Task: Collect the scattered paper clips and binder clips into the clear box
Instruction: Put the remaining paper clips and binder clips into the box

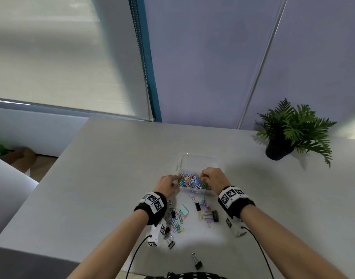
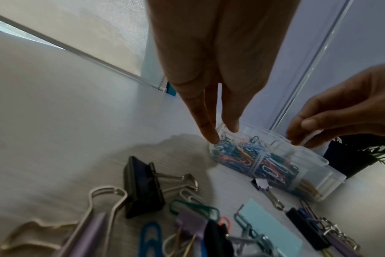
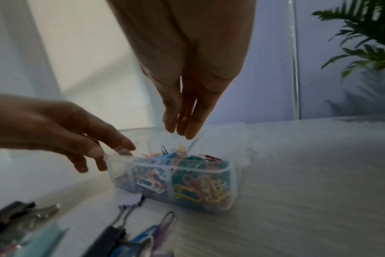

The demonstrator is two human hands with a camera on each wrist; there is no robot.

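Note:
The clear box [image 1: 196, 191] sits mid-table, heaped with coloured paper clips [image 1: 190, 181], its lid [image 1: 200, 162] lying open behind it. My left hand [image 1: 168, 183] touches the box's left end with straight fingers [image 2: 211, 135]. My right hand [image 1: 212, 176] hovers over the box's right end. Its fingertips [image 3: 187, 132] are drawn together on a pale loop [image 2: 311, 136] that looks like a paper clip. Loose paper clips and binder clips lie in front of the box in a left pile [image 1: 176, 222] and a right cluster [image 1: 206, 212].
A lone black binder clip [image 1: 197, 262] lies near the table's front edge. A potted fern [image 1: 289, 133] stands at the back right. The table's left edge [image 1: 58, 168] drops to the floor. A cable runs from each wrist camera.

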